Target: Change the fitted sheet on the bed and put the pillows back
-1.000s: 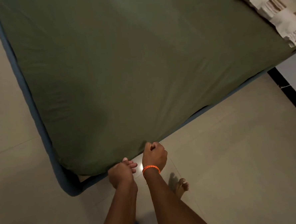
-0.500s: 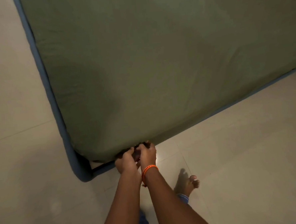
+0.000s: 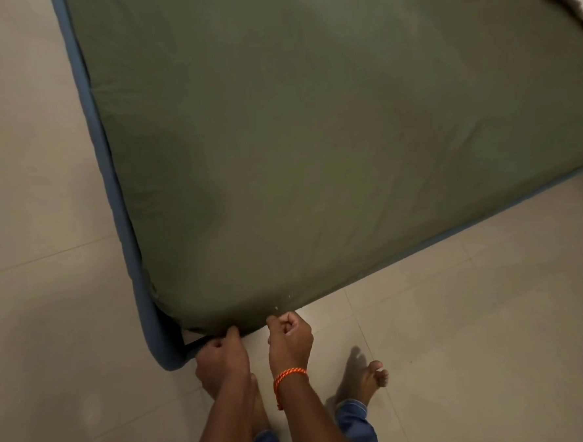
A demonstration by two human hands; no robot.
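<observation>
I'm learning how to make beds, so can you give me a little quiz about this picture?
1. True or false: the green fitted sheet already covers the top of the mattress.
2. Which hand wears the orange bracelet? A) left hand B) right hand C) neither
3. Fill in: both hands work at the bed's near ______, above the blue bed frame.

Key
1. True; it lies fairly smooth across the top.
2. B; the right hand wears it, its fingers curled at the sheet's edge, while the left hand grips the edge beside it.
3. Corner.
</observation>
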